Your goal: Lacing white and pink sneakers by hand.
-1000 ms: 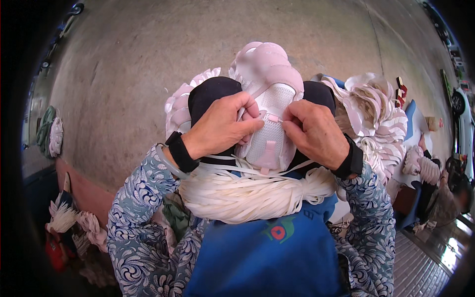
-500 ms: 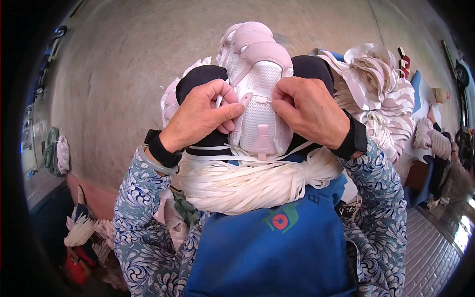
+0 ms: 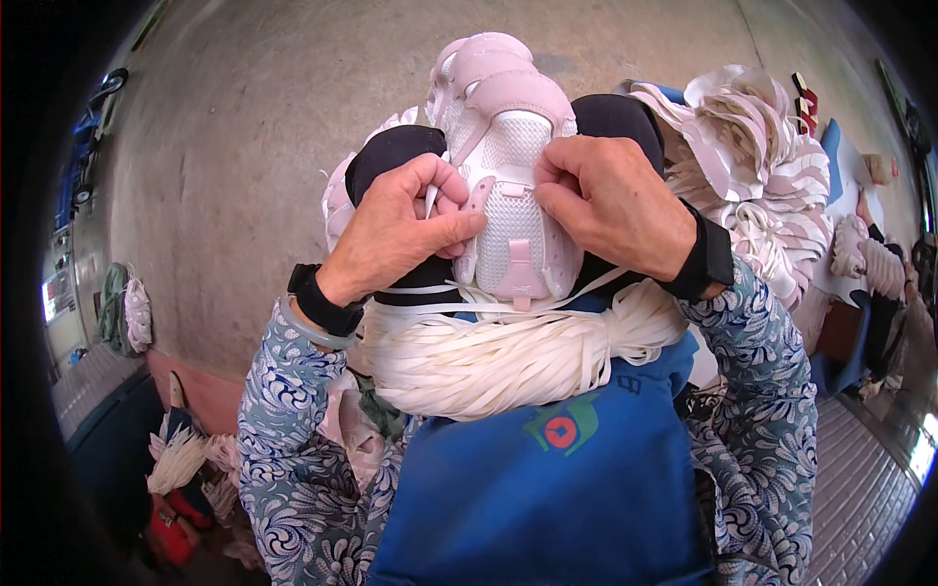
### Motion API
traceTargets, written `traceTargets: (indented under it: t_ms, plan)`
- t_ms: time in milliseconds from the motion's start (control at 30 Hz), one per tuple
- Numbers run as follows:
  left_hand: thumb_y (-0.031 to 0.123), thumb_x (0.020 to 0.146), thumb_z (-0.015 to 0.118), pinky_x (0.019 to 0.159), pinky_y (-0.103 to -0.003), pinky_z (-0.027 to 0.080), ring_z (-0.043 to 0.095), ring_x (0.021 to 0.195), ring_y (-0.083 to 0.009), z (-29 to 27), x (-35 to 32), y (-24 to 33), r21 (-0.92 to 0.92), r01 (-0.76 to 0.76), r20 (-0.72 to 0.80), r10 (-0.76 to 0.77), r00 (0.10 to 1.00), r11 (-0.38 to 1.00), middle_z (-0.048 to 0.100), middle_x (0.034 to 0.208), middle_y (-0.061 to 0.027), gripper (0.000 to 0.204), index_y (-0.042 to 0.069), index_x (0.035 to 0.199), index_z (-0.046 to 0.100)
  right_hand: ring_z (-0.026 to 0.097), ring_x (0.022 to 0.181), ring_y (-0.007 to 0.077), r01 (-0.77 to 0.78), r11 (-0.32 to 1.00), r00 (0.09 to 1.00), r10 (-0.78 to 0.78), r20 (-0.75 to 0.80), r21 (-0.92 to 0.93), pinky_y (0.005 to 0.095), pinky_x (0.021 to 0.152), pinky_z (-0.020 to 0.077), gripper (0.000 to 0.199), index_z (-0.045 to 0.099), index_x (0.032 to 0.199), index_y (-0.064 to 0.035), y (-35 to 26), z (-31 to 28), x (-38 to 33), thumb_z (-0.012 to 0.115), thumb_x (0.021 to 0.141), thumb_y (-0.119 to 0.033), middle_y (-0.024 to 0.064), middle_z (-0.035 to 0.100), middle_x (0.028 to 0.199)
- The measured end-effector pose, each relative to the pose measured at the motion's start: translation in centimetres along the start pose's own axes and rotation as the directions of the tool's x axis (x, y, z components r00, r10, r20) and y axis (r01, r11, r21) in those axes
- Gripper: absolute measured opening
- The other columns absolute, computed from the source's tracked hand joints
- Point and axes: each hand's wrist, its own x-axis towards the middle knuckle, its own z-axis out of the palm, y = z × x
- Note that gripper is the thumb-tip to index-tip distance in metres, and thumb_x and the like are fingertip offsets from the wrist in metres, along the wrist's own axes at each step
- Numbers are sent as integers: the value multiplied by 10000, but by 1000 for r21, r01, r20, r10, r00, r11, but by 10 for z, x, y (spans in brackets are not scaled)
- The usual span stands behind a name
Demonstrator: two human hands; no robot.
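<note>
A pale pink and white mesh shoe upper [image 3: 511,234] lies between my knees, at the end of a row of similar uppers [image 3: 489,73]. My left hand [image 3: 415,220] pinches its left eyelet edge between thumb and fingers, and a bit of white shoelace [image 3: 430,200] shows among those fingers. My right hand [image 3: 616,200] is closed at the upper's right edge, thumb against the fingers; its fingertips are partly hidden. Below the upper, a thick bundle of white shoelaces [image 3: 498,361] rests across my lap, with loose strands running up beside the upper.
A blue apron [image 3: 537,488] covers my lap. Stacked pink and white uppers [image 3: 752,166] stand by my right knee, and more [image 3: 337,205] by my left. Another lace bundle [image 3: 179,459] hangs at the lower left. At the far right a person [image 3: 889,293] sits near more uppers.
The view has shifted slightly. Both hands stay at the upper's edges; the right hand has moved a little up and left against the upper.
</note>
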Motion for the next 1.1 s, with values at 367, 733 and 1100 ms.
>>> traceTargets:
  t_ms: [367, 733, 1100]
  plan:
    - [72, 825, 725, 545, -179, 510, 570, 602, -42, 0, 1, 0, 32, -17, 0, 17, 1000, 999, 556, 704, 22, 196, 17, 899, 552, 566, 551, 243, 7, 999, 1000, -8, -16, -39, 334, 555, 454, 154, 607, 800, 55, -3, 4, -1, 576, 807, -95, 169, 573, 626]
    - [87, 779, 746, 550, -190, 482, 560, 607, -51, 1, -1, 2, 113, -34, -9, 35, 999, 993, 569, 713, 15, 218, 17, 884, 568, 530, 585, 146, -95, 984, 995, 97, -2, 149, 299, 551, 434, 181, 609, 832, 54, 1, 6, -7, 590, 858, -124, 122, 583, 646]
    - [21, 817, 677, 526, -200, 427, 499, 595, -40, 16, 8, 17, 465, -374, 31, 407, 913, 803, 531, 702, 21, 118, 19, 875, 575, 589, 769, 397, 138, 989, 990, -139, -20, -62, 456, 689, 463, 121, 575, 827, 28, -4, 4, -8, 579, 832, -93, 211, 591, 770]
